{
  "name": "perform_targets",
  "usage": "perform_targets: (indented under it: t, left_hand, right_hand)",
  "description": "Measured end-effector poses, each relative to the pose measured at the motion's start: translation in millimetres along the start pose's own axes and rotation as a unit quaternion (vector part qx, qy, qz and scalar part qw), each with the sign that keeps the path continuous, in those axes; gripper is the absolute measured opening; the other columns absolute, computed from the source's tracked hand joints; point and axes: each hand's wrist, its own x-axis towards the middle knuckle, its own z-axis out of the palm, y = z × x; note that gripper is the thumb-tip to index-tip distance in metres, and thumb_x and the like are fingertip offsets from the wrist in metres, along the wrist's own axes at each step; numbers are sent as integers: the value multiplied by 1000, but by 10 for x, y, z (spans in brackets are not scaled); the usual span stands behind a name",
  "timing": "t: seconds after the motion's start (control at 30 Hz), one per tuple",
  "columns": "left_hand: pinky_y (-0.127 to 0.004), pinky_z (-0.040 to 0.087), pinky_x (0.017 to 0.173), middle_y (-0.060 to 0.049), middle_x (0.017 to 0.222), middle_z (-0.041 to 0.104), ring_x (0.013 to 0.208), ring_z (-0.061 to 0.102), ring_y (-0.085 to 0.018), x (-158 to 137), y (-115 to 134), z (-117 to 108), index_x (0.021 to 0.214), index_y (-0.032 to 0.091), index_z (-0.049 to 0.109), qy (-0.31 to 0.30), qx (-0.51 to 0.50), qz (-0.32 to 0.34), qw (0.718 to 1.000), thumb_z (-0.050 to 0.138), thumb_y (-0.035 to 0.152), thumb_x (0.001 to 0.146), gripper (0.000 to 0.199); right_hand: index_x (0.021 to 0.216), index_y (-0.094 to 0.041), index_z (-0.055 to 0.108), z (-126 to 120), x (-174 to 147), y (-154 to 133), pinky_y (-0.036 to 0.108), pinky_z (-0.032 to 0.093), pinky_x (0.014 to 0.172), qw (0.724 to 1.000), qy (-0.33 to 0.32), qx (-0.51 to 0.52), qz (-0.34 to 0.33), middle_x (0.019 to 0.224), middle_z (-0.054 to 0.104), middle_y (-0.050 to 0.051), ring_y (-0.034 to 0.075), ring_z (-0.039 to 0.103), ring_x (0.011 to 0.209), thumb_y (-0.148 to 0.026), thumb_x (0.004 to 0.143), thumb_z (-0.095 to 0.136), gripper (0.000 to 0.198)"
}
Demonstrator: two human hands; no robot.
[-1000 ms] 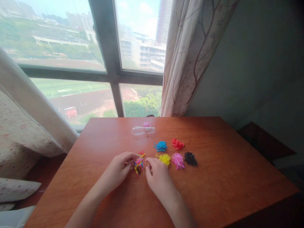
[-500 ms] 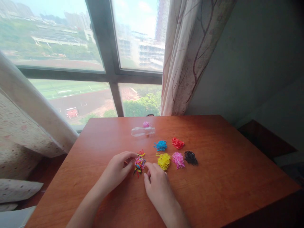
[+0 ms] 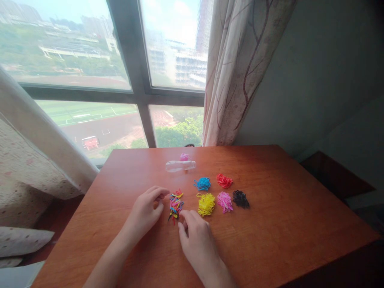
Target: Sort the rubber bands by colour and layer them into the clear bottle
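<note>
From the head view, my left grip [image 3: 147, 210] rests at the left edge of a mixed pile [image 3: 176, 203] of small coloured bands, thumb and fingers curled with a wide gap between them; I see nothing held there. My right grip [image 3: 196, 234] is at the near right side of the same pile, its index fingertip just beside the bands. Thumb and index stand a narrow space apart, and I cannot tell whether a band is caught inside. The mixed pile lies between my two grips, on the brown counter [image 3: 285, 232], with red, yellow, blue, pink and black strands showing.

Just beyond my right grip, slightly to its right, sits a yellow pile [image 3: 206, 205]. Further to the right of that grip come a pink pile [image 3: 225, 202] and then a black pile [image 3: 241, 199]. Past the yellow one, farther from the grip, lie a blue pile [image 3: 203, 184] and, right of it, a red pile [image 3: 224, 181]. Ahead of both grips, well apart from them, a clear container [image 3: 180, 166] lies on its side, with a pinkish-purple bundle [image 3: 184, 157] just behind it, too small to make out.
</note>
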Motion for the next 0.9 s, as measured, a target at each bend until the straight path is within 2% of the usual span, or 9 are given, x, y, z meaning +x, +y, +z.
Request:
perform_targets:
  t: [0.13, 0.23, 0.4, 0.47, 0.63, 0.9]
  left_hand:
    - [-27, 52, 69, -5, 87, 71, 77, 64, -17, -9, 9, -6, 92, 18, 67, -3, 7, -25, 1000, 50, 22, 81, 21]
    - [-28, 50, 68, -5, 85, 71, 74, 63, -18, -11, 33, -20, 92, 18, 68, -18, 28, -37, 999, 51, 32, 86, 23]
    - [-27, 47, 67, -3, 82, 71, 71, 62, -18, -26, 85, -68, 88, 19, 68, -46, 59, -52, 996, 51, 33, 88, 22]
    - [-26, 46, 65, -3, 81, 70, 71, 61, -17, -35, 110, -93, 88, 20, 68, -72, 56, -45, 995, 51, 31, 87, 21]
    - [-23, 43, 62, -2, 78, 68, 70, 59, -16, -41, 169, -137, 83, 18, 68, -143, 31, -15, 989, 51, 27, 87, 20]
    - [-20, 41, 60, 0, 75, 63, 67, 55, -13, -58, 284, -124, 90, 18, 68, -162, -17, 12, 987, 58, 26, 84, 14]
  right_hand:
    - [102, -25, 61, -9, 40, -67, 25, 43, 72, 999, -10, -29, -19, 92, 66, 0, 17, 65, 84, -12, 89, 56, 19]
    - [101, -26, 61, 13, 81, -106, 26, 43, 70, 997, -20, -66, -27, 97, 67, 1, 18, 65, 86, -17, 90, 58, 15]
    - [93, -24, 61, 37, 123, -110, 25, 40, 67, 995, -14, -96, -12, 94, 66, 2, 18, 64, 84, -20, 91, 58, 6]
    - [89, -23, 60, 37, 126, -98, 25, 39, 67, 995, -10, -99, -14, 91, 65, 2, 17, 63, 82, -17, 92, 55, 9]
    - [85, -23, 60, 18, 95, -62, 25, 37, 68, 997, 13, -70, -15, 86, 65, 0, 17, 62, 80, -14, 91, 53, 13]
    - [79, -21, 59, 80, 97, 49, 24, 35, 66, 995, 95, 25, -17, 76, 61, -1, 15, 57, 70, -11, 86, 54, 13]
